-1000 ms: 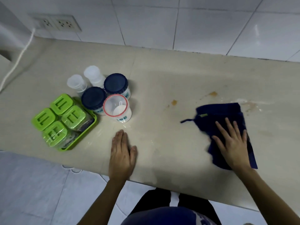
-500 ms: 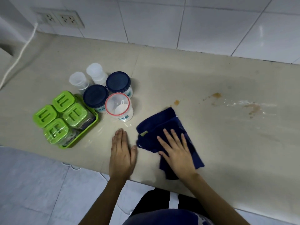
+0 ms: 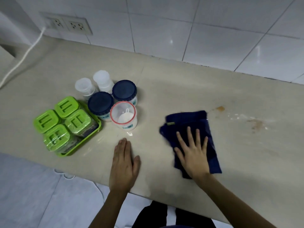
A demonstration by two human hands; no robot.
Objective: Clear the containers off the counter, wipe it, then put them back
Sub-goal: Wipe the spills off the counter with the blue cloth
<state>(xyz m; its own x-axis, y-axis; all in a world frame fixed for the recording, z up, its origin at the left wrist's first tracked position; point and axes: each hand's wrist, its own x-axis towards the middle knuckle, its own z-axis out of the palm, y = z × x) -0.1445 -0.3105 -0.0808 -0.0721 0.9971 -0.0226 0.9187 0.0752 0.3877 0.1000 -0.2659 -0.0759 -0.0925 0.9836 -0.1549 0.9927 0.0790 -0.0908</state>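
My right hand (image 3: 193, 155) presses flat, fingers spread, on a dark blue cloth (image 3: 187, 120) lying on the beige counter (image 3: 181, 89). My left hand (image 3: 123, 163) rests flat on the counter near its front edge, holding nothing. At the left stand the containers: a green tray (image 3: 92, 137) with several green-lidded jars (image 3: 77, 122), two jars with dark blue lids (image 3: 100, 102), an open red-rimmed jar (image 3: 123, 115) with a white scoop inside, and two small translucent jars (image 3: 83, 85). Brown stains (image 3: 220, 108) and a wet smear (image 3: 256, 124) lie right of the cloth.
A white tiled wall (image 3: 197, 30) runs along the back of the counter. A double power socket (image 3: 72, 25) sits at the upper left, with a white cable (image 3: 24, 53) trailing down over the counter's left end. Tiled floor shows below the front edge.
My right hand slid the cloth left toward the jars, then back right to the middle of the counter. My left hand stayed put. The containers did not move.
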